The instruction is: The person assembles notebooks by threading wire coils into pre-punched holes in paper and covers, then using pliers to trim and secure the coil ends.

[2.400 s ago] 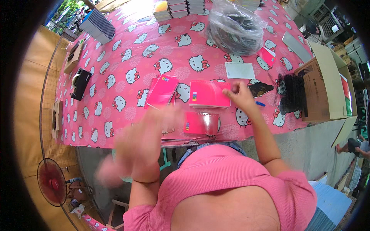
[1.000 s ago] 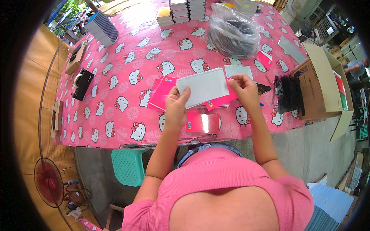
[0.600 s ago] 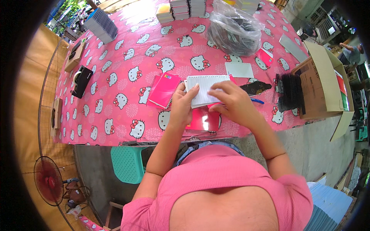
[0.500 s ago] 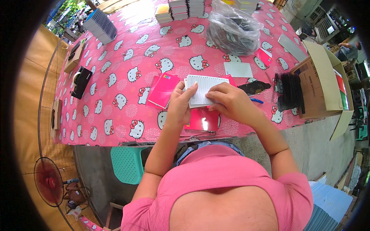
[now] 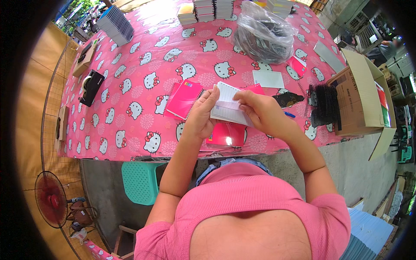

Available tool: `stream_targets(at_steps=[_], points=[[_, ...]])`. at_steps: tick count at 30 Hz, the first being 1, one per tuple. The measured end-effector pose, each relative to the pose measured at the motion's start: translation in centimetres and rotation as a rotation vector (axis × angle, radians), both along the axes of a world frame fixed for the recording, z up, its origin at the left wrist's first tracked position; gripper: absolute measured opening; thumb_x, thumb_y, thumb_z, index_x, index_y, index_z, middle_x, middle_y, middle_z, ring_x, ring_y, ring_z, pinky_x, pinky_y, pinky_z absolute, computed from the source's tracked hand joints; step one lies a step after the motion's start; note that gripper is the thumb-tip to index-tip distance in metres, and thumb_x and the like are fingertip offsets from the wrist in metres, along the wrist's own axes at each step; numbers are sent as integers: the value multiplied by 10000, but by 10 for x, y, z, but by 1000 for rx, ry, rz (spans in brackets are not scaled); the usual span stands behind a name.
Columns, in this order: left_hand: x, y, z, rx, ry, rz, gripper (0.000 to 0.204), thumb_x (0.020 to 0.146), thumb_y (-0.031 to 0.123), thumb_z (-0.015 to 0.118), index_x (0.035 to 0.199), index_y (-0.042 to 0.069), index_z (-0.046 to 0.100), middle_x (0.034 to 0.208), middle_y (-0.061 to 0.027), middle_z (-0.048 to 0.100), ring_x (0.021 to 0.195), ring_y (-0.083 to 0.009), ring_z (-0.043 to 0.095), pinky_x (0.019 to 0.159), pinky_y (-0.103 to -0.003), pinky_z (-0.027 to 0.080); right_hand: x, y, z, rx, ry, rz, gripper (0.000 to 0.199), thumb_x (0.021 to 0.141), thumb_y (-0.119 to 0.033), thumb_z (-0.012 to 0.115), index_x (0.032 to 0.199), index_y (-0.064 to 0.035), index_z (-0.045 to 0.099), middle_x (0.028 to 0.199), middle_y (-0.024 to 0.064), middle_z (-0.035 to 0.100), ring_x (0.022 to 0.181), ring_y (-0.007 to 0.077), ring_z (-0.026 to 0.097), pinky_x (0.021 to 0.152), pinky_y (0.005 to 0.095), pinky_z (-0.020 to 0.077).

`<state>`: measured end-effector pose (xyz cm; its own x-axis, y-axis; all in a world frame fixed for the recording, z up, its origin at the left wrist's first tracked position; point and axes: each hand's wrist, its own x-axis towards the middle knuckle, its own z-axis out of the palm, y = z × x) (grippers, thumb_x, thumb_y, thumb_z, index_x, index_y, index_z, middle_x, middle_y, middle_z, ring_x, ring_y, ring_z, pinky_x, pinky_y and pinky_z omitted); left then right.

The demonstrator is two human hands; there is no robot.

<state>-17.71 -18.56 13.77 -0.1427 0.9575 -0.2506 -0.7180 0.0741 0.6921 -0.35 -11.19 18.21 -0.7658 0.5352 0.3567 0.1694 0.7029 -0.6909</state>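
Note:
Above the table's near side, my left hand grips a small pad of white lined sheets along its left edge, thumb on top. My right hand is closed on the right part of the pad, its fingertips pinching the upper sheets, which bend upward. Punched holes show along the pad's top edge. Left of my left hand lie overlapping pink spiral notebooks. Below the pad a glossy pink cover rests on the table. Another pink piece is partly hidden behind my right hand.
On the pink tablecloth to the right are a white sheet, a blue pen, black binding coils and a cardboard box. Farther back sit a plastic bag and notebook stacks. A tape dispenser stands left.
My right fingers have shifted up and now bend the pad's upper sheets. The left hand keeps its grip on the pad. The whole view has shifted slightly.

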Motion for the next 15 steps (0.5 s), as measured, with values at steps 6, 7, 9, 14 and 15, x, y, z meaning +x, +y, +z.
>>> stream_targets(at_steps=[6, 7, 9, 14, 15], points=[[-2, 2, -6, 13, 7, -120, 553, 942, 468, 427, 1222, -8, 448, 1142, -171, 586, 1008, -300, 622, 784, -440, 568, 7, 4, -2, 154, -32, 66, 202, 768, 21, 598, 956, -37, 644, 833, 130, 624, 735, 289, 637, 633, 349, 500], [-1, 2, -5, 3, -14, -103, 567, 938, 480, 422, 1229, -6, 445, 1143, -172, 585, 1005, -299, 623, 790, -441, 567, 7, 4, -2, 154, -31, 64, 202, 768, 21, 598, 956, -37, 644, 833, 130, 624, 735, 289, 637, 633, 349, 500], [0, 2, -4, -6, -35, -87, 582, 934, 493, 418, 1235, -5, 442, 1143, -173, 585, 1003, -299, 624, 795, -442, 566, 8, 5, -1, 155, -22, 72, 206, 761, 19, 604, 956, -35, 645, 875, 128, 620, 736, 287, 634, 623, 344, 500], [-1, 2, -8, 35, -23, -109, 572, 936, 482, 420, 1239, -4, 439, 1143, -168, 585, 1003, -292, 625, 768, -428, 581, 8, 4, 3, 215, -51, 145, 224, 735, -63, 680, 956, -40, 648, 923, 118, 621, 775, 285, 634, 651, 349, 501], [0, 3, -7, 35, -23, -110, 572, 936, 482, 420, 1239, -4, 439, 1143, -168, 585, 1003, -292, 625, 768, -428, 581, 8, 3, 4, 226, -76, 139, 247, 722, -98, 709, 956, -47, 650, 927, 115, 622, 792, 285, 634, 665, 353, 501]])
